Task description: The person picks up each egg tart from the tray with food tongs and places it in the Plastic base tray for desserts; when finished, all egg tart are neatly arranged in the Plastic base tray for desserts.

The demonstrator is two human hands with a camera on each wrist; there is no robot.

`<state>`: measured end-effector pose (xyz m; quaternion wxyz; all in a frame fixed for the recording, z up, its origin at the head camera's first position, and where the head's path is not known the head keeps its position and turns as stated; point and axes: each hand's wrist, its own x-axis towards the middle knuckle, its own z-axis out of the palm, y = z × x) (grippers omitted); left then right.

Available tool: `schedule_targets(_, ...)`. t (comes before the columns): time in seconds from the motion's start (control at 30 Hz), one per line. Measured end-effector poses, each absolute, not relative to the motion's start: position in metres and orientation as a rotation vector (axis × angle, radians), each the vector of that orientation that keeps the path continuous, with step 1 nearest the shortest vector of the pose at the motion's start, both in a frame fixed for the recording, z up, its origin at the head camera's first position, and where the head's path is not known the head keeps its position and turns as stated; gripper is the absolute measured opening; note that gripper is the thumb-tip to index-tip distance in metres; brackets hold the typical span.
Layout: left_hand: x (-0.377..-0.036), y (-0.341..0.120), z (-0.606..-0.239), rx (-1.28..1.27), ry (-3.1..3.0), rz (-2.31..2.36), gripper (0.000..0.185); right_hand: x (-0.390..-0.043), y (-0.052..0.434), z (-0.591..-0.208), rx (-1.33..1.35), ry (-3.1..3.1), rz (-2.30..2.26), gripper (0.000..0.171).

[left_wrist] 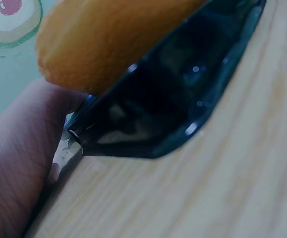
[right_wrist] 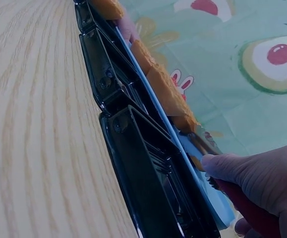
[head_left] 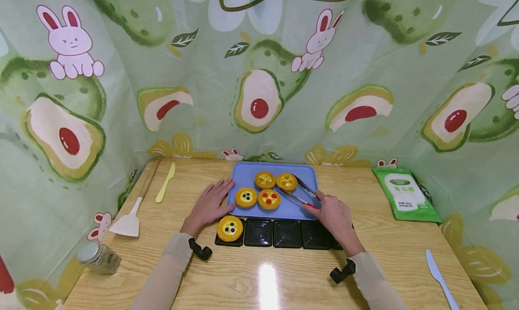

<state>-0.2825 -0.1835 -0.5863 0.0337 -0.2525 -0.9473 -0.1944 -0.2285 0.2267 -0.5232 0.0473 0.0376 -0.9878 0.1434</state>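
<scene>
My right hand point(head_left: 334, 215) holds a pair of tongs point(head_left: 298, 199) with red handles. The tong ends stand apart on either side of a plain-topped egg tart point(head_left: 286, 182) on the blue tray point(head_left: 306, 170); whether they touch it I cannot tell. Beside it lie another plain tart point(head_left: 265, 180), a tart with red dots point(head_left: 269, 199) and one with dark berries point(head_left: 246, 197). My left hand point(head_left: 208, 204) rests on the tray's left edge, fingers extended. In front, another dark-berry tart point(head_left: 229, 228) sits in the leftmost black container point(head_left: 258, 232) compartment, seen close in the left wrist view.
At left lie a white spatula point(head_left: 129, 220), a yellow knife point(head_left: 165, 184) and a spice jar point(head_left: 99, 257). On the right are a green packet point(head_left: 405, 194) and a pale blue knife point(head_left: 439, 276). A printed curtain point(head_left: 202, 75) surrounds the table point(head_left: 227, 274).
</scene>
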Motion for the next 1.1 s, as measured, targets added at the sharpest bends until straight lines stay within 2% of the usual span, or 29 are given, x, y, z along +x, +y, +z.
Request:
schedule_targets(0.17,-0.283,-0.184,-0.587,-0.781,-2.908,-0.6,0.085,-0.229,0.227,-0.524,0.127,-3.005,0.451,0.061)
schedule_targets(0.47,-0.283,-0.184,-0.587,-0.78,-2.908,-0.605,0.085,-0.229,0.229,-0.523,0.156,-2.975,0.434,0.055)
schedule_targets(0.73,-0.282,-0.182,-0.586,-0.768,-2.912,-0.608,0.085,-0.227,0.23,-0.51,0.139,-2.955,0.462,0.064)
schedule_targets(1.1,-0.281,-0.181,-0.584,-0.772,-2.895,-0.63,0.085,-0.217,0.227,-0.49,0.183,-2.929,0.426,0.062)
